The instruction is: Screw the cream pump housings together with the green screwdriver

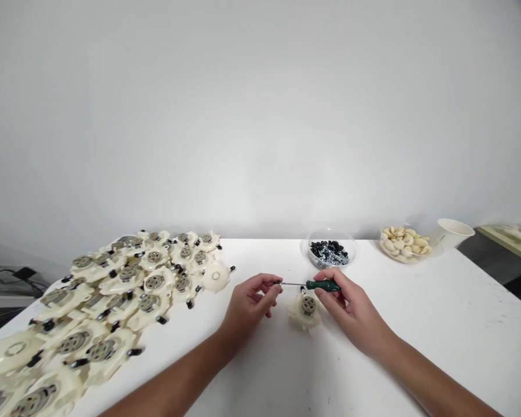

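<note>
Screwdriver [323, 285] lies level, right hand [351, 306] closed round its green end, left hand [254, 296] pinching a small piece [278, 283] at the tip. Motor [308, 305] rests between hands. Any print on cup [451, 234] is unreadably small.

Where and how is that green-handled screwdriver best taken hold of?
Probably by the screwdriver's thick green handle, coming from the right, as the right hand holds it: the handle lies on that side, while the thin shaft points left toward the left hand, offering little to grip.
</note>
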